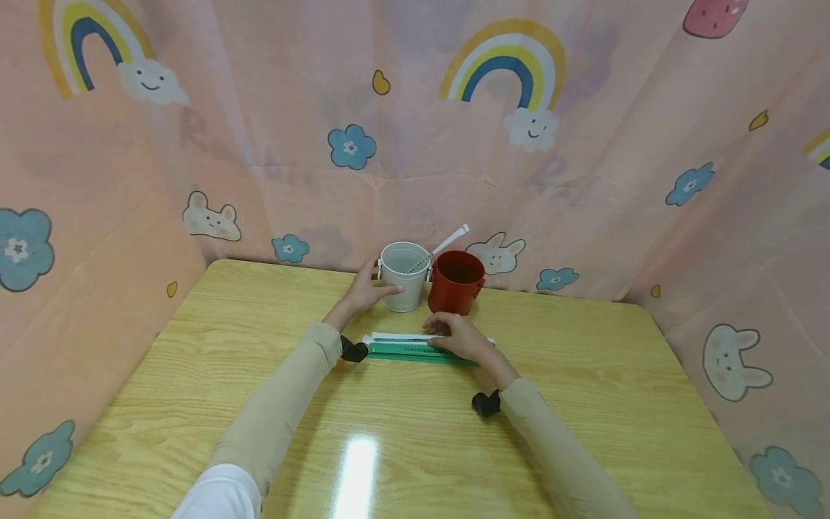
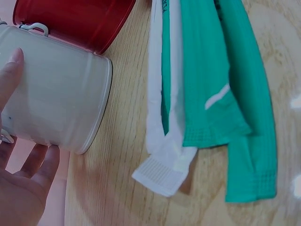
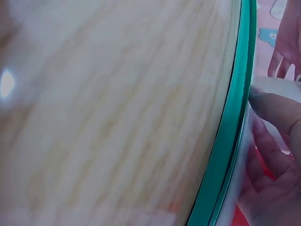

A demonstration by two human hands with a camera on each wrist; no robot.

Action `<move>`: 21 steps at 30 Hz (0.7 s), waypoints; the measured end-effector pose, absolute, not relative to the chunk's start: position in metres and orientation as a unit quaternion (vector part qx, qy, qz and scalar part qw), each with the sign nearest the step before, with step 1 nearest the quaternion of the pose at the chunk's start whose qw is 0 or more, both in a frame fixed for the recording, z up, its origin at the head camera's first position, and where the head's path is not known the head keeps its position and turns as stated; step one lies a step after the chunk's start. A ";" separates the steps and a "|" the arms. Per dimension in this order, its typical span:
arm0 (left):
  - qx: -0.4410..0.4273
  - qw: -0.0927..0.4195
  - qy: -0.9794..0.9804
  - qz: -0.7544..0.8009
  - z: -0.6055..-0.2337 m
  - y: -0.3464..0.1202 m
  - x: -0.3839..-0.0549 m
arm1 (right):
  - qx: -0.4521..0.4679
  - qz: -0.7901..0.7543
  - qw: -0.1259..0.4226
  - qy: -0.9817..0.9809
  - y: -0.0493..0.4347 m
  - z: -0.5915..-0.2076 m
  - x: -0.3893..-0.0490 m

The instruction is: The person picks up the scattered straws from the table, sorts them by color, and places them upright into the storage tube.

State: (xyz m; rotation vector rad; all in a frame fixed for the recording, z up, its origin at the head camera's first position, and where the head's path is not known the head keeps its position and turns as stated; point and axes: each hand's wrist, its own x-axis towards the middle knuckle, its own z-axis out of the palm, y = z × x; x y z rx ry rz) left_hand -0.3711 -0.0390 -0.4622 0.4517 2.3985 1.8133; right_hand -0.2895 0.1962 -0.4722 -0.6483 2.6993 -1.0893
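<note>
My left hand [image 1: 364,291] grips a small white pail [image 1: 405,292], thumb across its front and fingers round its side. A slim white paper-wrapped packet [image 1: 452,238] with dark print leans out of this pail. Directly in front lie several long slim packets: a white packet [image 2: 162,174] at the pail side, green packets [image 2: 251,155] beside it. My right hand [image 1: 462,337] is over their right part, pinching a white packet at its edge between thumb and fingers. In the right wrist view, my right thumb [image 3: 277,110] is right at the packets' edge.
A red pail [image 1: 452,294] stands upright just right of the white one, near the table's back edge. Behind the wood-grain table [image 1: 583,404] hangs a pink printed curtain [image 1: 292,130], which also runs along both sides.
</note>
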 end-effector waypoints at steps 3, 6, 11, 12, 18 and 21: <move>0.145 0.050 0.789 0.595 -0.462 -0.039 -0.372 | -0.220 -0.359 0.090 0.903 0.197 -0.471 -0.290; 0.141 0.048 0.791 0.594 -0.461 -0.038 -0.372 | -0.229 -0.348 0.094 0.904 0.197 -0.469 -0.291; 0.138 0.048 0.795 0.588 -0.461 -0.038 -0.372 | -0.237 -0.325 0.094 0.911 0.196 -0.468 -0.290; 0.139 0.048 0.796 0.588 -0.461 -0.038 -0.371 | -0.238 -0.319 0.093 0.913 0.195 -0.467 -0.289; 0.141 0.048 0.793 0.590 -0.460 -0.038 -0.368 | -0.257 -0.270 0.066 0.925 0.191 -0.466 -0.286; 0.145 0.049 0.794 0.589 -0.459 -0.037 -0.367 | -0.265 -0.246 0.051 0.931 0.191 -0.466 -0.285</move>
